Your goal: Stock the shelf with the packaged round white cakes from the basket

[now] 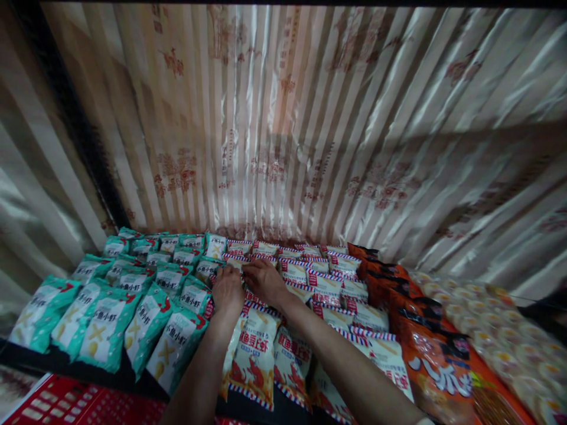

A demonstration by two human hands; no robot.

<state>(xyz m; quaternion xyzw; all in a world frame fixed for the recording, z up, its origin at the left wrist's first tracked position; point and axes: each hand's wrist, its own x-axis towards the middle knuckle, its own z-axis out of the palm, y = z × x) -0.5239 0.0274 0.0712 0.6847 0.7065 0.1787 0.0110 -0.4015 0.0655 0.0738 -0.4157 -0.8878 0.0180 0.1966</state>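
My left hand [228,289] and my right hand [264,283] are side by side in the middle rows of white snack bags [252,348], which have red print and red-blue striped edges. Both hands have their fingers curled down round the top of a snack bag between them, and it is mostly hidden under them. Directly left of my left hand stand teal snack bags [108,321] in several rows, leaning back. More white striped bags [336,289] lie in rows to the right of my right hand, and my right forearm crosses over some.
Orange snack bags [434,360] are stacked at the right, beside clear packs of small round pieces [496,342]. A red plastic basket [80,404] sits low at the front left. Behind the rows hangs a pleated, shiny printed curtain [274,130], with a dark post [75,118] at the left.
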